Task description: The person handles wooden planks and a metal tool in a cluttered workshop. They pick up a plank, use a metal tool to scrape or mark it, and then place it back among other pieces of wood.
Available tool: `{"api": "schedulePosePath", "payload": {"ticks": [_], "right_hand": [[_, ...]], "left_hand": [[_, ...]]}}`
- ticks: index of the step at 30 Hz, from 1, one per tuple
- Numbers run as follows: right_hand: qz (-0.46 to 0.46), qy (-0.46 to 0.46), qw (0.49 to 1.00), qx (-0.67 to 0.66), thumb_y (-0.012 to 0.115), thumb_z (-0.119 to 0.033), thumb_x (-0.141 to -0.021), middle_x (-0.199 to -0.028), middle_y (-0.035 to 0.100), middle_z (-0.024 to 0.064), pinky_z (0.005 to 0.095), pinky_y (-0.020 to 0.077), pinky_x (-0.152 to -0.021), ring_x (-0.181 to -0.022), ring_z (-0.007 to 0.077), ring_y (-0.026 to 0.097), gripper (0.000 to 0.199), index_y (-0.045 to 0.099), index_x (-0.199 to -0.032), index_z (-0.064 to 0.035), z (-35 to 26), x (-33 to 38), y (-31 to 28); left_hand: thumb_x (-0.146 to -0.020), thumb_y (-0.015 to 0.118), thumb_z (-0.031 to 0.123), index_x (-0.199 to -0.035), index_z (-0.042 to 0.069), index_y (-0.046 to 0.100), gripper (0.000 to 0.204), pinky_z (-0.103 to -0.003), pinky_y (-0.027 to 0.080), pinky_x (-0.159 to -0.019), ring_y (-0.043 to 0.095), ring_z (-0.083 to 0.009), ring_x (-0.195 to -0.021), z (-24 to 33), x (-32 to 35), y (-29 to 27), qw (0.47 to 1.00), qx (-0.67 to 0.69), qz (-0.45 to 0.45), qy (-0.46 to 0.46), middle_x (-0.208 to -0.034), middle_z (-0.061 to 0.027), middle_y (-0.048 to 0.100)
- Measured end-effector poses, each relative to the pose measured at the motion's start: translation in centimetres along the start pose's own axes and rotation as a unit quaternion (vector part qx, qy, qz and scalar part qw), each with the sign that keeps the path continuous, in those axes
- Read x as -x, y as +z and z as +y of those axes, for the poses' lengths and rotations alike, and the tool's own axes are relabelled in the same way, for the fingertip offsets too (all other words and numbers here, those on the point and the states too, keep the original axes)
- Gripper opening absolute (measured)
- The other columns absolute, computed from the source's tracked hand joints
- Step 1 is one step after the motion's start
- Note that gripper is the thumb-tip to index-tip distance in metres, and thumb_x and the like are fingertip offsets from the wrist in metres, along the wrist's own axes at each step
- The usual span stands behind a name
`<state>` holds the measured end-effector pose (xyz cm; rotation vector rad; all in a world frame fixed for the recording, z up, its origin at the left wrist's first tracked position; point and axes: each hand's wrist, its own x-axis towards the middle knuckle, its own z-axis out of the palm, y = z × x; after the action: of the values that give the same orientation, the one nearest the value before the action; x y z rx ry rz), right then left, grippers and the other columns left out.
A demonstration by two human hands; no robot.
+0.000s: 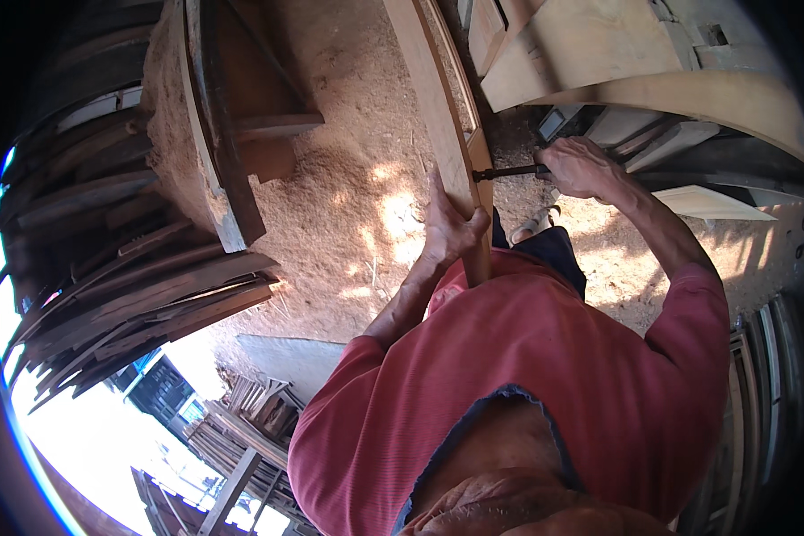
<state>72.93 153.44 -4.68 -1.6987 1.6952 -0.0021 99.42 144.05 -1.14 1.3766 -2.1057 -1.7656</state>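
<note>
A long pale wooden plank [440, 107] runs from the far edge toward my waist, with its near end against my red shirt. My left hand [453, 223] grips it near that end, the thumb lying across its top and the fingers along its left side. On the plank's right side, a slender dark rod-shaped tool [514, 171] meets the wood, level and pointing left. My right hand [581, 167] is closed around the other end of this tool, so its handle is hidden. The tool's exact kind cannot be made out.
Dusty, sawdust-covered ground [357, 161] surrounds me. At left stand a heavy wooden beam [228, 170] and stacked boards [161, 299]. Large pale panels [598, 54] lean at the far right, with offcuts [674, 143] below them. Wooden strips [755, 393] stand at the near right.
</note>
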Motion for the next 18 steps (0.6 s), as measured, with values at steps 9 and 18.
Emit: {"api": "schedulePosePath", "payload": {"ticks": [9, 18], "right_hand": [[0.004, 0.035, 0.989, -0.143, 0.061, -0.04, -0.095, -0.08, 0.066, 0.0183, 0.051, 0.0505, -0.074, -0.082, 0.0398, 0.067, 0.032, 0.063, -0.093, -0.0072, 1.4, -1.0, 6.9], [0.095, 0.074, 0.939, -0.322, 0.058, -0.03, -0.098, -0.085, 0.068, 0.0199, 0.0495, 0.0498, -0.075, -0.088, 0.0393, 0.066, 0.026, 0.062, -0.097, -0.0043, -2.3, -0.9, 16.8]], "left_hand": [[-0.074, 0.068, 0.01, -0.154, -0.003, 0.01, 0.1, -0.041, 0.056, -0.09, 0.067, -0.0329, -0.104, -1.5, -0.3, 1.0, 0.997, 0.059, 0.016, 0.055, -0.12, -0.027, 0.06], [-0.073, 0.065, 0.008, -0.153, -0.004, 0.012, 0.096, -0.042, 0.05, -0.1, 0.057, -0.0306, -0.118, -0.8, -0.2, 0.8, 0.996, 0.067, -0.001, 0.058, -0.126, -0.024, 0.053]]}}
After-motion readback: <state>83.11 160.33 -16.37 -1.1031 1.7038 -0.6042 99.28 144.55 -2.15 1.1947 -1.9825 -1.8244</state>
